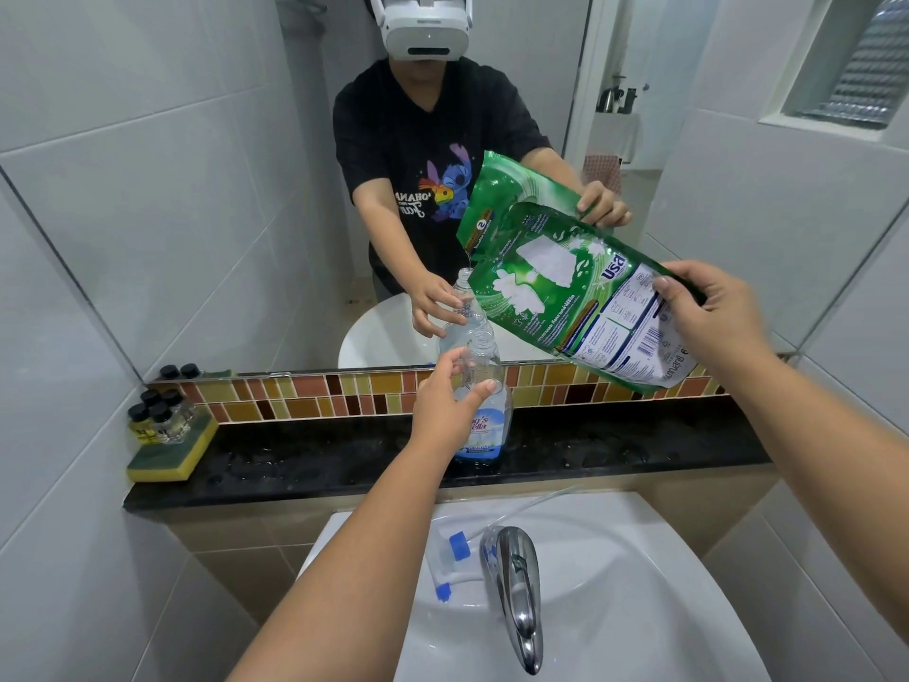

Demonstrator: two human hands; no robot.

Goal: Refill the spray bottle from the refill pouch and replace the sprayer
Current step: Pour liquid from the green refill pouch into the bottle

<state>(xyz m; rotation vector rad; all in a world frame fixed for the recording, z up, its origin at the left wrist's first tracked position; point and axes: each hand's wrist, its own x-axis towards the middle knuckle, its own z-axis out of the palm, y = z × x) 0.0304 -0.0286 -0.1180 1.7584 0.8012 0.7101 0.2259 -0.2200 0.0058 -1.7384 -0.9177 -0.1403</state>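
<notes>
While the left hand (445,401) gripped the bottle (484,411) by its shoulder on the black bench (344,460), the right hand (708,307) held the green pouch (580,297) by its bottom end and tilted it, so that the spout corner came over the bottle's open neck. To do this step well, I think the pouch should be tipped slowly, with the spout kept just above the neck, and the bottle kept firm and upright, because the mouth was narrow and liquid could run down the outside. A thin stream seemed to show in the mirror, but I could not tell it surely. Inside the bottle a blue tint showed low down; the upper part looked clear. The pouch looked still rather full. The sprayer (450,558) with its tube lay in the sink (639,607), beside the tap (516,583), waiting to be put back.
</notes>
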